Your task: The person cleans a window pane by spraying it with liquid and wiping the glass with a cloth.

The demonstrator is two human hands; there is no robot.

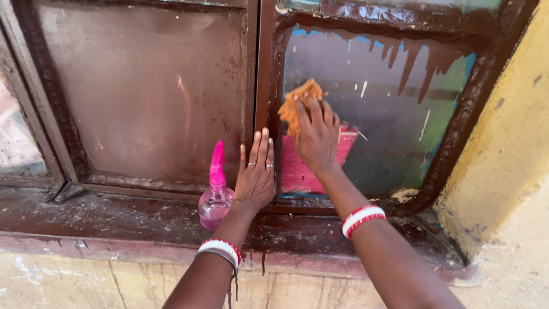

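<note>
**Orange cloth against a painted window pane**

The right hand (317, 134) is pressing an orange cloth (298, 106) flat against the right window pane (394, 114), fingers spread and lying over the cloth rather than curling round it. Most of the cloth is hiding under the palm; only its upper and left edges are showing, so its full shape is hard to make out. Behind the glass, something pink (297, 169) is showing just below the hand, but the smeared pane is blurring it too much to say what it is.

The left hand (256, 171) is resting open and flat on the brown window frame (264, 68), on the upright bar between the two panes, fingers straight and close together, holding nothing. Rings are sitting on two of its fingers. Both wrists are wearing red and white bangles (362, 219).

Just left of the left hand, a pink spray bottle (215, 194) is standing upright on the window sill (114, 214), its lower part partly covered by the wrist. The left pane (143, 91) is looking cloudy and brown. Brown paint is dripping down from the top of the right pane. To the right of the frame, a yellow wall (509, 131) is running out of view, and the frame's top edge is being cut off.
</note>
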